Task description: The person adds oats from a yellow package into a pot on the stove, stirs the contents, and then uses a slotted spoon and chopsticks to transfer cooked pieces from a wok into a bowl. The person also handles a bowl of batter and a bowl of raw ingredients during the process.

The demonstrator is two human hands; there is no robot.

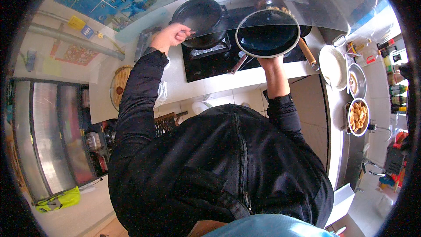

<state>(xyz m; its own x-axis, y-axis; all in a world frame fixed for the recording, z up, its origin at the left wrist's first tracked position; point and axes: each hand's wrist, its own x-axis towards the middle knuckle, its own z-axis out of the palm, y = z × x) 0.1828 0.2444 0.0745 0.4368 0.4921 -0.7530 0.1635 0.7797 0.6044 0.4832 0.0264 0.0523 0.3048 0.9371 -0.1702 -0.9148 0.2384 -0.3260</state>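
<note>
My left hand [180,34] is at the near left edge of a black pot [199,18] on the left burner, its fingers curled together; a small thing may be between them, too small to tell. My right hand [271,62] is under a round, dark pan or lid with a pale rim [238,36], gripping it from below; its fingers are mostly hidden behind it. This round thing is raised over the right part of the black cooktop [197,69]. Behind it, a dark pan with food [269,0] is partly hidden. A wooden handle [307,52] sticks out on the right.
On the right counter stand a white pan [333,67], a metal bowl [361,79] and a bowl of browned food pieces [358,117]. A round woven tray [115,89] lies at the left. A transparent range-hood panel [306,16] hangs above the cooktop.
</note>
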